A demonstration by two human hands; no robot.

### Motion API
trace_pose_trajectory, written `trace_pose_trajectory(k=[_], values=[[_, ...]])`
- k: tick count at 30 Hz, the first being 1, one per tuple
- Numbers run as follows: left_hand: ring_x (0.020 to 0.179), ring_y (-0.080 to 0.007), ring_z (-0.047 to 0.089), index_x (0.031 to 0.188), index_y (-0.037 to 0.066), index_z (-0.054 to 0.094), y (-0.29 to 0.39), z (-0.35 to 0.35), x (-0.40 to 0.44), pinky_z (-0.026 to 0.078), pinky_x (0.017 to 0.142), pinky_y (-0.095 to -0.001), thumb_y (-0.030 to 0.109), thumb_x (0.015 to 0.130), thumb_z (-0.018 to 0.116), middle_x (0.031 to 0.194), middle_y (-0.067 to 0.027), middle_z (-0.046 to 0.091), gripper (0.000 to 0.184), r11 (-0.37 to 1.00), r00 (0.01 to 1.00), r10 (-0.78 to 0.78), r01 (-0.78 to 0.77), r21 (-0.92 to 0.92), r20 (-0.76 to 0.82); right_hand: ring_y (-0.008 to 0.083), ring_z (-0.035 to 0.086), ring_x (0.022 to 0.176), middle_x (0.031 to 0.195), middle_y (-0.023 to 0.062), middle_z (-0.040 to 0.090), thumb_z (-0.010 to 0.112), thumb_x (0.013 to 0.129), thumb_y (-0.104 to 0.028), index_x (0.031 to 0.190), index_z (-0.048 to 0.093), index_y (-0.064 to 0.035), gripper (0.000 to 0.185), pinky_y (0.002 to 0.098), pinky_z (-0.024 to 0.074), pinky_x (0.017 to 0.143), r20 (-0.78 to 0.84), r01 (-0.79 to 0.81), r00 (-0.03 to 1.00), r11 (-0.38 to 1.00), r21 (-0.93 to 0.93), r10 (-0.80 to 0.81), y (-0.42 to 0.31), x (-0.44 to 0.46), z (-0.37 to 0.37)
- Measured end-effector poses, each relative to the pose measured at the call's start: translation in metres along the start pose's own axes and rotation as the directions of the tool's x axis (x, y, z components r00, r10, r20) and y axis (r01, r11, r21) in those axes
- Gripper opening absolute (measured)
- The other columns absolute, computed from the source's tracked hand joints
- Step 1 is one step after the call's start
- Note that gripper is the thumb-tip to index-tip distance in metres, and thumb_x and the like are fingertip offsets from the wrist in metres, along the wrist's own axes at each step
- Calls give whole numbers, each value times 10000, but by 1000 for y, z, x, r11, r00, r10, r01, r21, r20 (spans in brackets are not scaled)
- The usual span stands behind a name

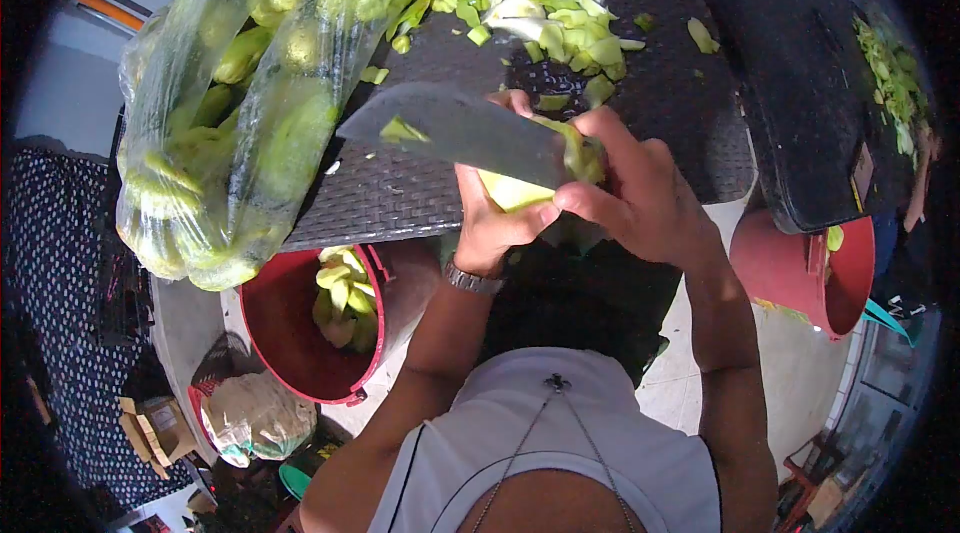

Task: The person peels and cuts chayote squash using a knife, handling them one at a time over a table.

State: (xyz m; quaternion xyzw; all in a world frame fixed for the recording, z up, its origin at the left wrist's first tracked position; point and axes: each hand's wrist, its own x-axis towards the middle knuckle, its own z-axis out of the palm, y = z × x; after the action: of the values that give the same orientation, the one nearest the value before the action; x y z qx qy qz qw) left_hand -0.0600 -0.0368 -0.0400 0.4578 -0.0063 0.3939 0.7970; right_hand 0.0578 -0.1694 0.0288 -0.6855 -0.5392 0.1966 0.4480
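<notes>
My left hand (497, 225) is wrapped round a partly peeled green mango (512, 191), its pale yellow flesh showing. My right hand (640, 195) grips a broad-bladed knife (470, 138), whose handle is hidden in my fingers. The blade lies across the mango and points left, with a bit of green peel stuck on it. My right thumb rests near the mango's side, and a greenish piece (584, 155) sits by the right fingers. Beyond my hands, a heap of green peelings (560, 8) covers the far part of the dark woven tabletop (400, 195).
A clear plastic bag (225, 173) full of green mangoes lies on the table's left. Below it stands a red bucket (262, 318) with peeled mangoes inside. Another red bucket (800, 278) is at right, beside a black surface (800, 63) with more peelings. Another person's arm (922, 178) shows at the far right.
</notes>
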Motion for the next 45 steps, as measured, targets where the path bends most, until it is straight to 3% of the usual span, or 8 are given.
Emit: trace_pose_trajectory(k=[5, 9, 14, 23, 28, 34, 40, 45], values=[[1087, -223, 572, 1225, 105, 428, 2, -2, 4, 523, 923, -360, 220, 609, 859, 1155, -105, 513, 761, 998, 997, 43, -46, 47, 60, 168, 542, 459, 598, 91, 586, 545, 1021, -517, 1208, 569, -15, 535, 388, 465, 492, 98, -412, 908, 826, 384, 408, 28, 39, -20], [1025, -290, 676, 1245, 43, 562, 5, -10, 5, 573, 887, -426, 409, 950, 613, 1146, -155, 671, 472, 941, 904, -290, 208, -268, -316, 144, 505, 428, 609, 72, 605, 493, 1046, -473, 1324, 535, -39, 516, 343, 441, 466, -68, -448, 887, 888, 107, 456, 27, 65, -26], [1038, -319, 664, 1299, 16, 582, 27, 5, 20, 551, 932, -464, 627, 984, 525, 1138, -170, 677, 690, 814, 779, -503, 281, -509, -374, 85, 478, 455, 652, 54, 613, 523, 1051, -443, 1444, 486, -73, 541, 283, 385, 427, -167, -380, 906, 922, 79, 388, 34, 68, -15], [995, -295, 683, 1243, 20, 599, 35, 11, 21, 577, 816, -447, 496, 1006, 522, 1094, -150, 692, 537, 683, 758, -619, 388, -619, -208, 296, 744, 702, 920, 238, 714, 708, 942, -429, 1379, 507, 7, 649, 409, 580, 695, -125, -171, 976, 983, 71, 179, 2, 38, 2], [895, -249, 708, 1157, 65, 644, 28, 10, 18, 581, 793, -393, 434, 1023, 529, 1044, -108, 722, 409, 655, 779, -624, 478, -585, -61, 401, 716, 665, 718, 196, 683, 760, 852, -567, 1569, 194, 41, 1097, 464, 572, 605, 16, 187, 982, 954, -232, -189, 9, 5, 24], [936, -261, 703, 1160, 55, 655, 24, 6, 14, 572, 823, -405, 436, 1016, 551, 1060, -115, 725, 420, 575, 726, -688, 535, -619, -10, 396, 713, 724, 743, 180, 672, 822, 842, -421, 1605, 196, -32, 1060, 404, 550, 668, 123, 95, 990, 956, -277, -63, 6, 5, 7], [916, -266, 703, 1154, 51, 649, 27, 16, 8, 577, 789, -404, 422, 1032, 527, 1044, -117, 724, 409, 567, 737, -676, 516, -642, -4, 381, 693, 628, 674, 185, 649, 741, 877, -550, 1570, 167, 62, 1088, 474, 551, 620, 153, 61, 987, 987, -148, -39, 2, -1, 6], [920, -325, 702, 1205, 58, 639, 25, 17, 5, 585, 745, -439, 439, 1024, 518, 1077, -120, 725, 439, 606, 732, -676, 487, -628, -85, 454, 708, 818, 809, 241, 681, 755, 884, -480, 1614, 192, -69, 1010, 444, 538, 713, 132, 72, 990, 972, -225, -43, 7, -1, -3]])
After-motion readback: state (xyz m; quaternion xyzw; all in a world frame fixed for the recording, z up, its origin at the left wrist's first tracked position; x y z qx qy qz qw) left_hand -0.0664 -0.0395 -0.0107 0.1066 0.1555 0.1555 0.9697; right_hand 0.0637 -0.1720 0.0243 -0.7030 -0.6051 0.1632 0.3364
